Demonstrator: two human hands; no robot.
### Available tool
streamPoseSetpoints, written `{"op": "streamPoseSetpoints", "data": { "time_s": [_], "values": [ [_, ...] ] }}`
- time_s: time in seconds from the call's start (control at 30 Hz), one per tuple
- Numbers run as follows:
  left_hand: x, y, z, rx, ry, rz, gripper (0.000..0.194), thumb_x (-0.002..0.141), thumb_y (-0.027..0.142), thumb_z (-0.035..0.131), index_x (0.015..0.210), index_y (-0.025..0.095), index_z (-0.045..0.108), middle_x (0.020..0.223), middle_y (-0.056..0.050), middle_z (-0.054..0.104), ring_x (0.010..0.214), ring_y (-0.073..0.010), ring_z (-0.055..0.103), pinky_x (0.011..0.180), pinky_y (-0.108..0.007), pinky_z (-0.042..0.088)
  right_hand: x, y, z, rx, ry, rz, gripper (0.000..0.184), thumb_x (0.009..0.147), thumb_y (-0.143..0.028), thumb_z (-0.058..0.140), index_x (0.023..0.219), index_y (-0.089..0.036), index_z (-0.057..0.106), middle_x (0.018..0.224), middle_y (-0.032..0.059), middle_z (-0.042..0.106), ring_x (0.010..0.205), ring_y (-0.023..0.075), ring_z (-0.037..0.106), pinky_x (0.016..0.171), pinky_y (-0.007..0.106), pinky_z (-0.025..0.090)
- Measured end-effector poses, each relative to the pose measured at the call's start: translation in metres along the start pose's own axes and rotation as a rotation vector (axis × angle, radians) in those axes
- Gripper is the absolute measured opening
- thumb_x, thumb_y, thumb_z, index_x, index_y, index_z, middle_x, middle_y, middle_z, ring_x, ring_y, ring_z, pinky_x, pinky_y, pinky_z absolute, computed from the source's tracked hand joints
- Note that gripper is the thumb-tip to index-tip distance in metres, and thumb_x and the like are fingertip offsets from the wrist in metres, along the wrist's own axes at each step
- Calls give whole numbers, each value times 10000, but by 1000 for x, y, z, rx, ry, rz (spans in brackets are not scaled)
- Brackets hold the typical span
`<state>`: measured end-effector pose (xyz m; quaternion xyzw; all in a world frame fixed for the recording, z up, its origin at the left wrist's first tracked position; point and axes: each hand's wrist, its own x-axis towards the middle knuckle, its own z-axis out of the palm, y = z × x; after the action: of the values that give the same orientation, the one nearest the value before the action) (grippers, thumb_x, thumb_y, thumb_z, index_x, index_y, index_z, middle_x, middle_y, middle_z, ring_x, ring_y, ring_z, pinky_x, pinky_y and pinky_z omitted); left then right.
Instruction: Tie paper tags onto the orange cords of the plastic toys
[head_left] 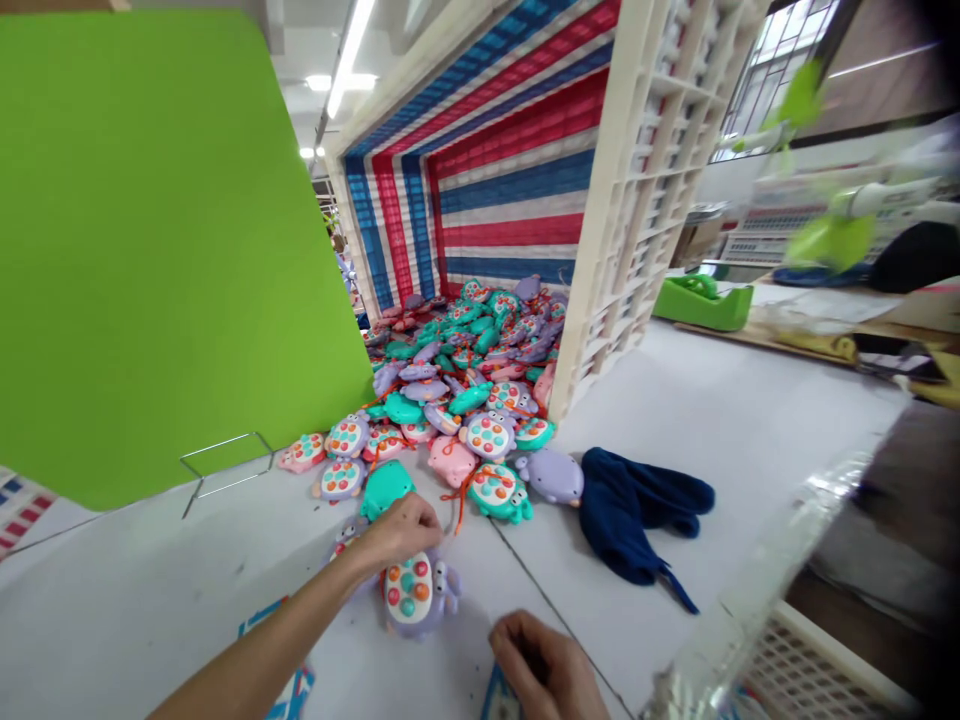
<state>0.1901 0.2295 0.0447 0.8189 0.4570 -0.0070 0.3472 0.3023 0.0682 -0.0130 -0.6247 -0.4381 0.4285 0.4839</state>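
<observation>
My left hand [409,528] has its fingers closed just above a purple animal-shaped toy [415,592] with coloured round buttons on a white oval; what the fingertips pinch, if anything, is hidden. Beside it lie a green toy [387,488], turned back up, and another purple toy [346,537] partly behind my wrist. At the lower edge, my right hand [551,665] curls its fingers round the edge of a blue printed card [498,698], mostly out of frame. More blue printed pieces [298,692] show under my left forearm.
A tipped white crate [592,300] with striped lining spills a heap of toys [450,370] onto the white table [225,580]. A green panel [165,250] stands left. Right are a dark blue cloth [637,505], a green tape dispenser [705,303] and the table's taped edge.
</observation>
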Motion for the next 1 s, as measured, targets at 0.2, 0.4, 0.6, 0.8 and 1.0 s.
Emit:
{"op": "streamPoseSetpoints", "data": {
  "time_s": [0.2, 0.4, 0.6, 0.8, 1.0],
  "values": [
    [-33, 3, -7, -117, 111, 62, 186, 632, 202, 442, 649, 111, 603, 566, 21, 512, 564, -123, 461, 511, -210, 318, 32, -41, 6, -341, 21, -207, 213, 732, -165, 411, 573, -167, 552, 496, 0, 523, 471, 126, 447, 493, 232, 312],
    [-55, 7, 3, -213, 220, 131, 158, 636, 201, 457, 622, 129, 597, 633, -5, 552, 643, -149, 499, 599, -229, 344, 45, -41, 25, -345, 64, -277, 212, 733, -133, 429, 581, -168, 573, 500, 9, 548, 484, 139, 468, 501, 234, 317],
    [-64, 3, 16, -348, 252, 160, 204, 696, 255, 441, 648, 124, 591, 579, 2, 514, 580, -138, 473, 543, -222, 336, 42, -37, 31, -241, 109, -329, 236, 809, -266, 419, 644, -162, 551, 506, -28, 478, 476, 114, 434, 467, 191, 340],
    [-59, -3, 24, -436, 336, 152, 202, 711, 267, 431, 624, 133, 554, 546, 12, 489, 541, -131, 450, 504, -220, 311, 38, -35, 31, -245, 78, -382, 240, 814, -298, 436, 678, -170, 588, 586, -4, 542, 519, 132, 488, 510, 215, 369],
    [-59, -2, 30, -503, 407, 129, 177, 687, 236, 441, 574, 141, 539, 548, -2, 532, 543, -136, 476, 524, -225, 327, 31, -42, 3, -399, 108, -467, 222, 862, -234, 339, 877, -173, 553, 828, 67, 565, 710, 175, 565, 655, 271, 410]
  ]
}}
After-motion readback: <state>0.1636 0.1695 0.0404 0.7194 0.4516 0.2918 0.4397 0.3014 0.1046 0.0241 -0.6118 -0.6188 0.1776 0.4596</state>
